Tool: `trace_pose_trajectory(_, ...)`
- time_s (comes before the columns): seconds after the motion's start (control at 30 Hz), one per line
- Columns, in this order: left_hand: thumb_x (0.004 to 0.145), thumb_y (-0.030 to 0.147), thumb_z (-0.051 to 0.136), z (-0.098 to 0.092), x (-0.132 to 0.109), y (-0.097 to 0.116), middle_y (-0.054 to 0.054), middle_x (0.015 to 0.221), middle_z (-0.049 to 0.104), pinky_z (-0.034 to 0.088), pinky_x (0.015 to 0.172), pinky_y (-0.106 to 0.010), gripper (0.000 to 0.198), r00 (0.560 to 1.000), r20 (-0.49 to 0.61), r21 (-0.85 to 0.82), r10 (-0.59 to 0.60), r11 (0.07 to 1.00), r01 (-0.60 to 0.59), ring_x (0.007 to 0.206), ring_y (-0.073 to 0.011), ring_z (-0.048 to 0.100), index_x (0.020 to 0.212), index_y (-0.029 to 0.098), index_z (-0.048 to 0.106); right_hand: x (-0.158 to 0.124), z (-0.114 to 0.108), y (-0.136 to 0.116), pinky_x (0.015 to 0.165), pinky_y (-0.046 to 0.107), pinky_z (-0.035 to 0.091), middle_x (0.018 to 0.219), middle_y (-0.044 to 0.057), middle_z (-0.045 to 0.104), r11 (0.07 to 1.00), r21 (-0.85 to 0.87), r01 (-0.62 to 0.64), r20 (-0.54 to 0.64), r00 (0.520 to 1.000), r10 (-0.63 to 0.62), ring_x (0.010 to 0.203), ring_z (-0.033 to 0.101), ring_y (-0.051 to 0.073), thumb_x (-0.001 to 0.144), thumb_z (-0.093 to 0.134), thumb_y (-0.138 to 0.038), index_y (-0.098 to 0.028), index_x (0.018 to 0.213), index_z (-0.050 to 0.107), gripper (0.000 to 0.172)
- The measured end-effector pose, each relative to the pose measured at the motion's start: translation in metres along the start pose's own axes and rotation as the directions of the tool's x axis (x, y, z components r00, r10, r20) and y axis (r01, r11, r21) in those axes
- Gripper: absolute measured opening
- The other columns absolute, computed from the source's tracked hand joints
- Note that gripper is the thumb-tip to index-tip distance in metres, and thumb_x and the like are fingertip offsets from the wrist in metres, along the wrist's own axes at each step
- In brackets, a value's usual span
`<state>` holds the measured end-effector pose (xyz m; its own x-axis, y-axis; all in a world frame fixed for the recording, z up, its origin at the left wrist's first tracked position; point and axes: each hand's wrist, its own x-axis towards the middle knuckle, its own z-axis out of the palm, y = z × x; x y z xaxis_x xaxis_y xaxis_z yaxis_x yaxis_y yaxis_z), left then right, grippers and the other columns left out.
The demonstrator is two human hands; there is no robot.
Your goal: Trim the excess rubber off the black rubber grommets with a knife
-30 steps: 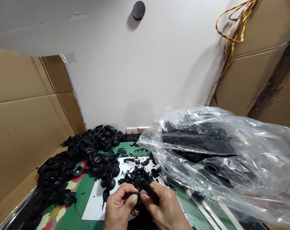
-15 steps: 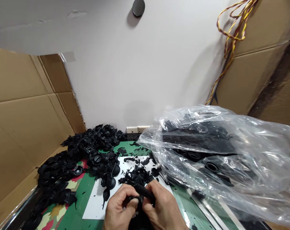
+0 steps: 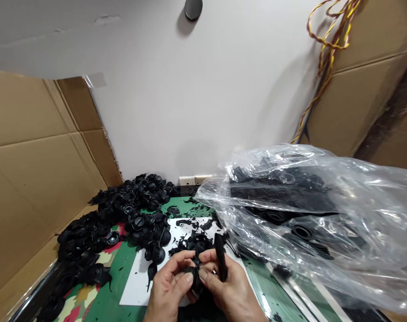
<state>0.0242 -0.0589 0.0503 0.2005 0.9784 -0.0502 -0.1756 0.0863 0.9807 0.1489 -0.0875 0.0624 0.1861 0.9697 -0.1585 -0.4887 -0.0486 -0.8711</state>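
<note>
At the bottom centre, my left hand (image 3: 173, 284) has its fingers closed around a small black rubber part (image 3: 195, 280). My right hand (image 3: 225, 284) pinches the same part from the right side. A dark pen-like tool (image 3: 220, 257) stands upright in my right hand, between thumb and palm; its lower end is hidden. Just beyond my fingers, black scraps (image 3: 198, 242) lie on a white sheet (image 3: 132, 286). More black material lies under my hands, partly covered.
A large heap of black rubber parts (image 3: 136, 192) spreads along the left of the green table (image 3: 114, 277). On the right lies a clear plastic bag (image 3: 367, 214) with black parts. Cardboard (image 3: 38, 134) stands at the left; twisted wires (image 3: 331, 58) hang at the upper right.
The tool in my right hand has swung from lying across toward my left hand to pointing upward. Both hands' fingertips now meet at the small part, which shows more clearly.
</note>
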Motion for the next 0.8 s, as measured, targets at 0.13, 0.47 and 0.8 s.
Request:
trace_pose_trajectory(0.13, 0.061, 0.042, 0.078, 0.0, -0.001, 0.001, -0.004, 0.067, 0.069, 0.048, 0.05, -0.021, 0.036, 0.994, 0.038, -0.001, -0.102, 0.995, 0.102, 0.051, -0.0116, 0.057, 0.086, 0.017, 0.077, 0.0, 0.0, 0.001, 0.043, 0.022, 0.041, 0.053, -0.005, 0.059, 0.997, 0.071, -0.004, -0.028, 1.0, 0.006, 0.043, 0.054, 0.012, 0.055, 0.08, -0.039, -0.019, 0.076, 0.055, 0.038)
trace_pose_trajectory(0.47, 0.058, 0.04, 0.082, -0.002, -0.001, 0.0, -0.006, 0.068, 0.074, 0.049, 0.053, -0.021, 0.036, 0.994, 0.006, -0.04, -0.107, 0.993, 0.107, 0.053, -0.0113, 0.059, 0.083, 0.014, 0.076, 0.0, -0.001, 0.012, 0.044, 0.021, 0.039, 0.054, -0.006, 0.056, 0.996, 0.041, 0.082, -0.071, 0.994, -0.078, 0.046, 0.054, 0.011, 0.056, 0.08, -0.045, -0.019, 0.076, 0.055, 0.041)
trace_pose_trajectory(0.8, 0.052, 0.04, 0.084, 0.001, -0.001, -0.001, -0.003, 0.061, 0.071, 0.049, 0.049, -0.021, 0.036, 0.996, -0.082, 0.002, -0.021, 1.0, 0.021, 0.05, -0.0112, 0.058, 0.076, 0.015, 0.077, -0.002, -0.002, 0.002, 0.052, 0.028, 0.048, 0.054, 0.002, 0.067, 0.986, -0.147, 0.072, -0.015, 0.997, -0.075, 0.052, 0.062, 0.019, 0.063, 0.066, -0.026, -0.015, 0.068, 0.068, 0.012)
